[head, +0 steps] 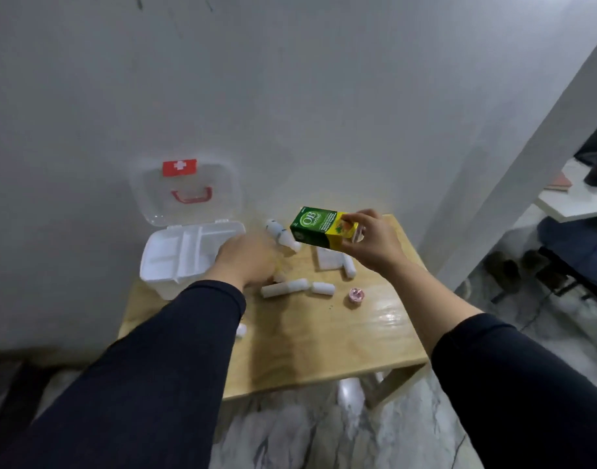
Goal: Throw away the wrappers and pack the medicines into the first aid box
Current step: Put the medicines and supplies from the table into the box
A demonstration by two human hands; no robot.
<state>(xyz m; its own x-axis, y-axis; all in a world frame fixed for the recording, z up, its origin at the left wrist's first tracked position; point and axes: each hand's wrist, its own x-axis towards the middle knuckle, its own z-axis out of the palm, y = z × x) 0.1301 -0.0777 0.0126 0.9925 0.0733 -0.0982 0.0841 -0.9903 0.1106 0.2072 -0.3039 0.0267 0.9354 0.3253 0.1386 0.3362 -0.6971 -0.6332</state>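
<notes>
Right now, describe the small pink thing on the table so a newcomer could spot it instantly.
Start at the wooden table against the wall, with the open first aid box at its far left. Look toward the table's right side, near the person's right forearm: the pink round container sits alone there. Its neighbours are white rolls; it alone is pink and disc-shaped.

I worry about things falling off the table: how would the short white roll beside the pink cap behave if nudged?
The short white roll looks cylindrical and lies on its side, so it would probably roll. It seems light, maybe soft gauze.
</notes>
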